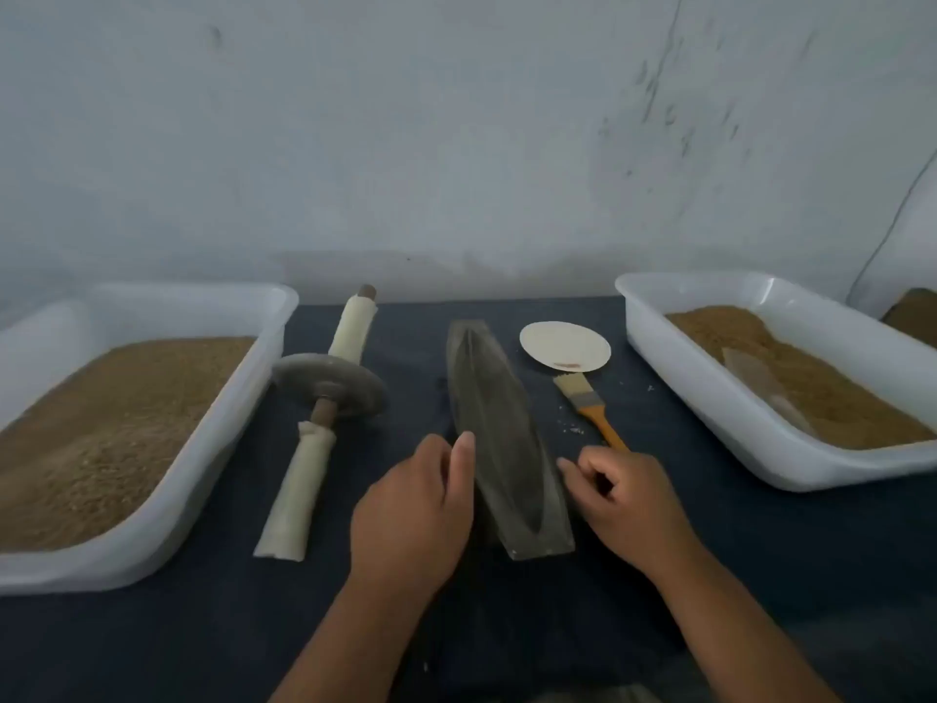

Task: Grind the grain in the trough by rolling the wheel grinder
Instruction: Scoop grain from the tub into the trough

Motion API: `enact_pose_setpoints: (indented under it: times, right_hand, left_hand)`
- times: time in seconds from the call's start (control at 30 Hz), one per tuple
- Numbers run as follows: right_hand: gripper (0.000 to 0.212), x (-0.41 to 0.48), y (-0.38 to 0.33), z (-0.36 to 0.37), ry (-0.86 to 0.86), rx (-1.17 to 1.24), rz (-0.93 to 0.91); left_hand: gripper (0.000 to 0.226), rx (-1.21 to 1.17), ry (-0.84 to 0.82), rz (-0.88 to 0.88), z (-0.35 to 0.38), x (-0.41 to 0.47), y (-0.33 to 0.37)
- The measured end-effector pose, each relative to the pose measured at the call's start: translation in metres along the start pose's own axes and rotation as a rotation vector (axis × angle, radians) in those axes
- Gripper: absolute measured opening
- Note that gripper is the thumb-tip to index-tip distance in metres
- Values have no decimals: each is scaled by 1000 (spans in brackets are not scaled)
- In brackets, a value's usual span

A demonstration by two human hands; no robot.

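While both hands flank the trough (499, 438) at lower centre, the left hand (413, 504) lies straight-fingered against its left edge. The right hand (628, 499), loosely curled and holding nothing, meets its right edge. Bare table (811, 550) separates the trough from the grinder (329, 383), centre-left. Trays (223, 449) of grain (101, 423) hem both sides.

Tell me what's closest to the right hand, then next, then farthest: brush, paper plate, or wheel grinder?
1. Brush, its handle just beyond the right hand.
2. Paper plate, farther back behind the brush.
3. Wheel grinder, across the trough, on the left.
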State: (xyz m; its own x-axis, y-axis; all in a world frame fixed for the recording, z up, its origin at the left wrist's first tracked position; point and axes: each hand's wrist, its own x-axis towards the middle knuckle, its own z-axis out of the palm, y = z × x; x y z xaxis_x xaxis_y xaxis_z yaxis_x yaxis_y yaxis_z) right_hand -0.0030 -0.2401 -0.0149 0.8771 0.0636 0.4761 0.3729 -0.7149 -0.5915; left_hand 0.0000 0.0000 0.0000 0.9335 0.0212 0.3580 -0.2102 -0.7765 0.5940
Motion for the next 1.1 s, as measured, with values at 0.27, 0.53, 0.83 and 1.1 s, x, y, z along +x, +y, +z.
enact_pose_setpoints:
  times: [0.27, 0.53, 0.83, 1.1]
  right_hand:
    - [46, -2, -10, -2, -61, 36, 62]
    - [22, 33, -16, -98, 70, 15, 150]
    - [74, 104, 93, -200, -427, -694, 839]
    - [86, 105, 118, -195, -439, -740, 951]
  left_hand:
    - [66, -36, -68, -15, 4, 4, -4]
    - [82, 136, -296, -173, 3, 49, -10]
    - [81, 56, -74, -132, 9, 35, -14]
    - [79, 44, -129, -134, 5, 29, -7]
